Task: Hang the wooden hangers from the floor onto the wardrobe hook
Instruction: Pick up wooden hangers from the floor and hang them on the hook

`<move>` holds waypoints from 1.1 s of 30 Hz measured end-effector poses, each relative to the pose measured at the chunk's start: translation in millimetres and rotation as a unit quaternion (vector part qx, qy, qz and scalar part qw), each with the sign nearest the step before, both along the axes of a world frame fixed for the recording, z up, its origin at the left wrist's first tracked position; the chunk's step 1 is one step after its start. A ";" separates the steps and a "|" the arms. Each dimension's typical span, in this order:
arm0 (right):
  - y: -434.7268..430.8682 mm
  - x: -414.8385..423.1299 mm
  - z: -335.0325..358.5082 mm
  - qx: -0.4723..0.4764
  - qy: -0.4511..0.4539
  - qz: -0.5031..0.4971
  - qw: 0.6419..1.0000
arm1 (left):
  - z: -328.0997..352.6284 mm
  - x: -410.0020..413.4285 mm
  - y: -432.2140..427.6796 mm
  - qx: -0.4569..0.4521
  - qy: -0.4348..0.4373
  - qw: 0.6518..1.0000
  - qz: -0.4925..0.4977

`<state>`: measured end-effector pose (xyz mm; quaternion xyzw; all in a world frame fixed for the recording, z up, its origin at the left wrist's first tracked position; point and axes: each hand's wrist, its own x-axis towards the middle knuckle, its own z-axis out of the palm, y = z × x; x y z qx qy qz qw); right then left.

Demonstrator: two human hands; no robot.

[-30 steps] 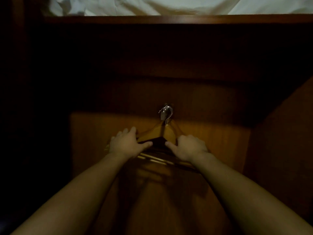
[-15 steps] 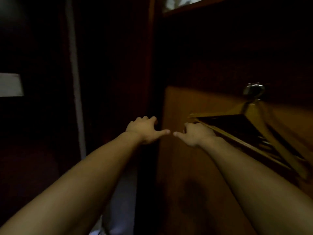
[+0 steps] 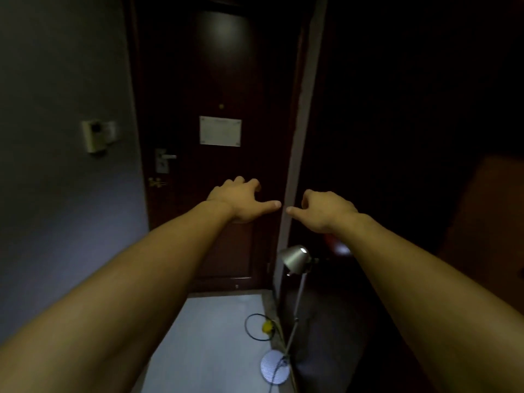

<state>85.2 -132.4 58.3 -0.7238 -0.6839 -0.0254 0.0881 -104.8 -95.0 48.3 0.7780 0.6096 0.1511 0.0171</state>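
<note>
Head view: our hands empty, hangers out of sight

We see a wall switch point(image 3: 97, 136), then a dark door point(image 3: 215, 80). Left hand point(image 3: 238, 198) and right hand point(image 3: 326, 211) are spread loosely, holding nothing. Floor lamp point(image 3: 295, 258) stands below. No hangers visible.

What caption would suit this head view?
Two empty hands, left hand and right hand, stretched toward a dark door.

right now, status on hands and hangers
Left hand and right hand both open, empty, held out toward the door. No hangers or hook in view. Floor lamp and cable on the floor ahead.
</note>
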 end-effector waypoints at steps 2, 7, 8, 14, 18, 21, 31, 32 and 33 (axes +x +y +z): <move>12.3 -38.1 -2.3 0.002 0.006 0.021 1.000 | -0.7 -40.5 3.5 0.000 0.004 1.000 0.024; 36.0 -113.7 -10.8 -0.015 0.008 0.065 0.998 | -11.1 -127.4 17.5 -0.005 -0.002 0.998 0.061; 40.2 -126.2 -13.2 -0.018 0.010 0.071 0.997 | -15.8 -141.2 20.6 -0.007 0.000 0.998 0.065; 64.7 -184.3 -31.5 -0.038 0.032 0.093 0.994 | -48.4 -206.4 43.9 -0.037 -0.005 0.997 0.066; 80.3 -200.7 -54.6 -0.059 0.041 0.088 0.994 | -77.2 -228.8 59.6 -0.059 -0.009 0.997 0.052; 93.8 -206.2 -90.0 -0.081 0.045 0.086 0.992 | -110.0 -237.3 66.9 -0.092 -0.010 0.994 0.049; 157.3 -203.5 -246.1 -0.242 0.092 0.098 0.961 | -232.4 -236.9 103.0 -0.233 0.010 0.971 0.052; 164.8 -203.0 -261.9 -0.252 0.095 0.099 0.958 | -243.8 -233.6 108.1 -0.240 0.003 0.969 0.054; 172.2 -202.4 -277.4 -0.263 0.095 0.099 0.955 | -255.8 -229.9 113.5 -0.248 -0.003 0.967 0.057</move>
